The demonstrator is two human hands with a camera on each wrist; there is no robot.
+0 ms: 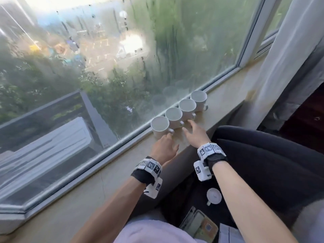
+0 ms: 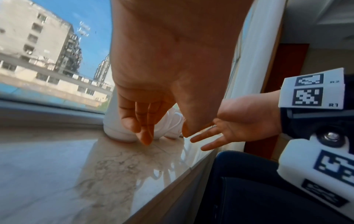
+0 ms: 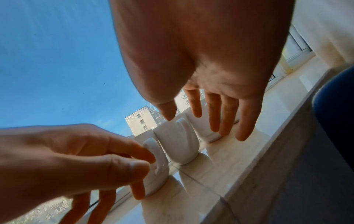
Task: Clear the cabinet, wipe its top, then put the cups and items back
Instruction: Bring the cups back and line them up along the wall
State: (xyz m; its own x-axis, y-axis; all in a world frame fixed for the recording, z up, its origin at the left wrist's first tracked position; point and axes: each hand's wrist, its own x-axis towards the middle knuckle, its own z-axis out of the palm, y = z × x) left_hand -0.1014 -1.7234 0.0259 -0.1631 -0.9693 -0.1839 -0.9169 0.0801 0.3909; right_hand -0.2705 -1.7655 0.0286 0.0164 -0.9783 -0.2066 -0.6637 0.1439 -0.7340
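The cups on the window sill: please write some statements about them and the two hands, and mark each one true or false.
1. Four white cups stand in a row on the sill, close to the window glass. True.
2. The cups lie on their sides. False: they stand upright, their openings facing up.
3. The left hand has its fingers at the handle of the nearest cup. True.
4. The right hand is lifting a cup off the sill. False: its fingers are spread and hold nothing; all four cups are on the sill.
5. The cup handles point toward the window glass. False: they point toward the room side, away from the glass.
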